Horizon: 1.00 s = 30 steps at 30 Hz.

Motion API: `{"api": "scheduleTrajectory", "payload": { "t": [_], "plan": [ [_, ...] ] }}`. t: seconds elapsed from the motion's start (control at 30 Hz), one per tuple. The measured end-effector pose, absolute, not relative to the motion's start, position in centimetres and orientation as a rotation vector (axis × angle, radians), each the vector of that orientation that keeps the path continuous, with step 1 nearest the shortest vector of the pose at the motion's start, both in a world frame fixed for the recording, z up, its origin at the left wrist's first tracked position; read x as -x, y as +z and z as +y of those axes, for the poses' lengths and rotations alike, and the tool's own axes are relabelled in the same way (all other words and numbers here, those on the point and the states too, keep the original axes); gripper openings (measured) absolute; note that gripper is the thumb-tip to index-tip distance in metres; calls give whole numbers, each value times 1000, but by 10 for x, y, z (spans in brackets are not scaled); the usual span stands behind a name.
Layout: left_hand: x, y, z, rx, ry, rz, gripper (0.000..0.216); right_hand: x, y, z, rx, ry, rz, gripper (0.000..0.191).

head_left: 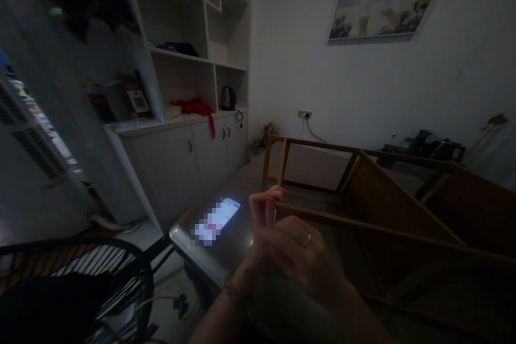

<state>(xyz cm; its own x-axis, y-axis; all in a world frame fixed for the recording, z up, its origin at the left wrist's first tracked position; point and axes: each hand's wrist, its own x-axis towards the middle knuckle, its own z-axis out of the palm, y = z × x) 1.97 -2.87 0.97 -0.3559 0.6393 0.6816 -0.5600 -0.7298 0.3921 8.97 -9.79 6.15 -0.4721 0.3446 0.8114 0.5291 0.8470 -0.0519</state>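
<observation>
A wooden frame (374, 228) of thin rails and panels lies on its side on a dark glass table (242, 188). My left hand (264, 209), with red nails and a bracelet at the wrist, is raised at the near end of the frame's front rail, its fingertips pinched together on the rail's end. My right hand (300, 255), wearing a ring, lies just below and in front of the left. Its fingers curl in towards the left palm, and what they hold is hidden. A lit phone (217, 219) rests on the table left of both hands.
A black fan grille (80, 279) stands at the lower left. White cabinets (189, 156) and shelves with a kettle (228, 98) and red cloth (197, 107) line the left wall. Dark equipment (423, 148) sits at the far right, below a wall picture (387, 0).
</observation>
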Motion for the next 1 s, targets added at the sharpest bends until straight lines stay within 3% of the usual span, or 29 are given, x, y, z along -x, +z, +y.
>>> {"api": "scheduleTrajectory", "payload": {
  "t": [0.33,0.8,1.0],
  "plan": [
    [-20,4,-18,-1216,2171,80,9,-110,79,-105,635,-148,-2313,30],
    [-12,5,-26,-1231,2052,147,11,-103,70,-102,566,-93,-2126,21],
    [-8,5,-30,-1274,2005,190,9,-101,70,-100,554,-233,-2064,13]
  ]
}}
